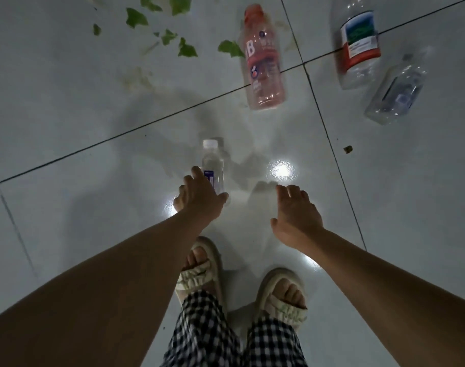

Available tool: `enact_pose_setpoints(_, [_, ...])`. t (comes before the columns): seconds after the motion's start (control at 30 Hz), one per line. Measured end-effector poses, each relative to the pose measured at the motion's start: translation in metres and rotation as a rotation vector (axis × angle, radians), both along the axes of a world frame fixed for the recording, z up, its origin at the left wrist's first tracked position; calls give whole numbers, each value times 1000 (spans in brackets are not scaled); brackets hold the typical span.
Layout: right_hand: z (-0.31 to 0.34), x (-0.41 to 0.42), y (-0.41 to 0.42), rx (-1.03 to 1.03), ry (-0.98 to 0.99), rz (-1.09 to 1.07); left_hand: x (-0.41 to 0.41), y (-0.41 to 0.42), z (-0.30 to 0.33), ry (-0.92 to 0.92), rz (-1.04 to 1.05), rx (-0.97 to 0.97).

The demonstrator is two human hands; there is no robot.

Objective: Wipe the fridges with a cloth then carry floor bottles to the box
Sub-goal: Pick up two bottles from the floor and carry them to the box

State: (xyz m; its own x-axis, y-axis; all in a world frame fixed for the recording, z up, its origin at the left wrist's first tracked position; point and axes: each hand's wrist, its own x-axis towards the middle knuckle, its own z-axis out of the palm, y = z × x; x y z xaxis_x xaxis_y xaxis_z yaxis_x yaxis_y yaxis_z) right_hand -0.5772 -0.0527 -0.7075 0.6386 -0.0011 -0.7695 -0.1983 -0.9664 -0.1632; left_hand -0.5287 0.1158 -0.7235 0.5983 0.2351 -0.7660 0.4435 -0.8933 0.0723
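Several empty bottles lie on the white tiled floor [67, 115]. A small clear bottle with a white cap [213, 161] lies just in front of me. My left hand [202, 197] is spread over its lower half, fingers on one side and thumb on the other; whether it touches the bottle I cannot tell. My right hand [294, 215] hovers beside it, fingers relaxed, holding nothing. Farther off lie a pink bottle [264, 62], a large clear bottle with a red and green label [358, 41] and a square clear bottle [395, 91].
Green leaves [136, 18] are scattered on the floor at the far left. A small brown scrap [347, 148] lies to the right. My feet in pale sandals [199, 271] stand right below my hands. No fridge, cloth or box is in view.
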Motion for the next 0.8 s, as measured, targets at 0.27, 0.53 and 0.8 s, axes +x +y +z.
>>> enact_pose_setpoints(0.27, [-29, 3, -7, 21, -92, -111, 3, -11, -45, -99, 241, -21])
enact_pose_setpoints(0.53, [25, 28, -14, 7, -122, -148, 37, -14, 11, -116, 152, -41])
enact_pose_setpoints(0.8, [101, 96, -10, -32, -168, -179, 112, -9, 107, -183, 38, -70])
